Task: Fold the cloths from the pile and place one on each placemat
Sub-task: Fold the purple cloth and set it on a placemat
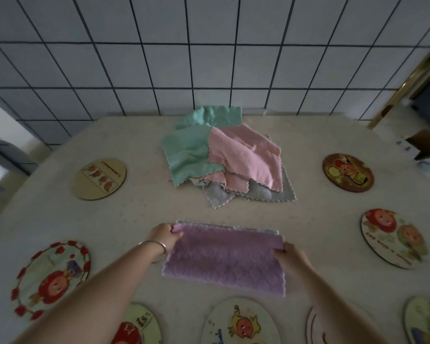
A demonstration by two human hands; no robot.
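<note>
One round table, eight round placemats around its edge, e.g. the strawberry-rimmed one. Pile of cloths at the far middle: two teal, looks like two pink, some grey underneath, exact count hard to tell. One purple cloth folded in half lies near the front edge. Left hand pinches its far left corner, right hand pinches the right corner.

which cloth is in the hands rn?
The purple cloth, pinched at its far corners by left hand and right hand; green, pink, grey ones lie piled.
</note>
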